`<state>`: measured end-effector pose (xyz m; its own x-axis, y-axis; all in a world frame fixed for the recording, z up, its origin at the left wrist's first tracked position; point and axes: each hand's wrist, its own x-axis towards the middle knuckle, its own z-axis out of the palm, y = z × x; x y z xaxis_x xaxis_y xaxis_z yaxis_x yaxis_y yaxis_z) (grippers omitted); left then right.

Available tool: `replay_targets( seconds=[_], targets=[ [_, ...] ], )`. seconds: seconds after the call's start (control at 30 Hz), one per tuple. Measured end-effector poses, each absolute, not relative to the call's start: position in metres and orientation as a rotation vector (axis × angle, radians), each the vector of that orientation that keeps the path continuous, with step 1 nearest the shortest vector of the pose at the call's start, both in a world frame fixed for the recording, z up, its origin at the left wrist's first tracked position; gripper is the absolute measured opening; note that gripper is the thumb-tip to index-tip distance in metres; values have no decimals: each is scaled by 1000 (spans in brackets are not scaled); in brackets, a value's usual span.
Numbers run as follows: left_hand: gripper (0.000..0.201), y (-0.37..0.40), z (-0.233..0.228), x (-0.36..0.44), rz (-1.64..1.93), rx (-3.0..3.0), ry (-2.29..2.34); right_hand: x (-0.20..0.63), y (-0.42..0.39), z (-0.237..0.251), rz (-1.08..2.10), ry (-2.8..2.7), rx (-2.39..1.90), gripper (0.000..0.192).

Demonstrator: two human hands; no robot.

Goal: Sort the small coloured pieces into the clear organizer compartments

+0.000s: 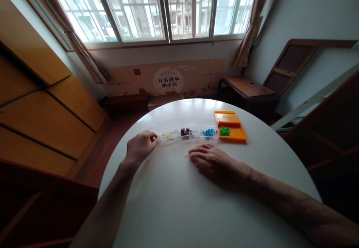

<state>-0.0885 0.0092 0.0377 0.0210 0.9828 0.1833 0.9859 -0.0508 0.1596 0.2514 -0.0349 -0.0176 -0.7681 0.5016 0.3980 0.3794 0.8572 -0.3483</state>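
At the left end of a clear plastic box (176, 137) my left hand (142, 146) is curled, thumb and fingers closed on the box's edge. The box has separate compartments with pale yellow pieces (167, 137), dark brown pieces (186, 132) and blue pieces (209, 133). Its clear lid stands tilted back behind them. My right hand (210, 157) lies palm down on the table, fingers stretched out to the left and holding nothing visible. Just beyond its fingertips is one tiny yellow piece (185, 155). An orange case (238, 133) lies open beside the box, with green pieces (224, 131) in it.
Everything stands on a round white table (174, 203). Past its far edge are a wooden chair (249, 86), a printed banner (123, 78) under the window, and low boxes on the floor. Wooden cabinets (42, 117) are to the left.
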Motion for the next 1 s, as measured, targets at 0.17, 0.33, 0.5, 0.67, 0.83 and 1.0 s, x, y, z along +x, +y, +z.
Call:
replay_targets(
  seconds=[0.17,0.33,0.5,0.67,0.83,1.0],
  targets=[
    [21,10,39,-91,-396,-2232,-2159,252,-36,-17,342,-2526,-640,28],
    [22,12,35,-93,-422,-2233,-2149,250,-37,-17,346,-2483,-627,27],
    [19,12,32,-92,-558,-2212,-2070,247,-37,-15,365,-2430,-640,26],
    [16,2,24,-69,-806,-2479,-1738,246,-38,-14,367,-2400,-659,29],
    [15,-8,4,-42,-792,-2873,-1255,246,-35,-18,336,-2393,-655,28],
    [13,-13,-3,-35,-781,-3073,-1187,246,-34,-22,317,-2410,-653,28]
  ],
)
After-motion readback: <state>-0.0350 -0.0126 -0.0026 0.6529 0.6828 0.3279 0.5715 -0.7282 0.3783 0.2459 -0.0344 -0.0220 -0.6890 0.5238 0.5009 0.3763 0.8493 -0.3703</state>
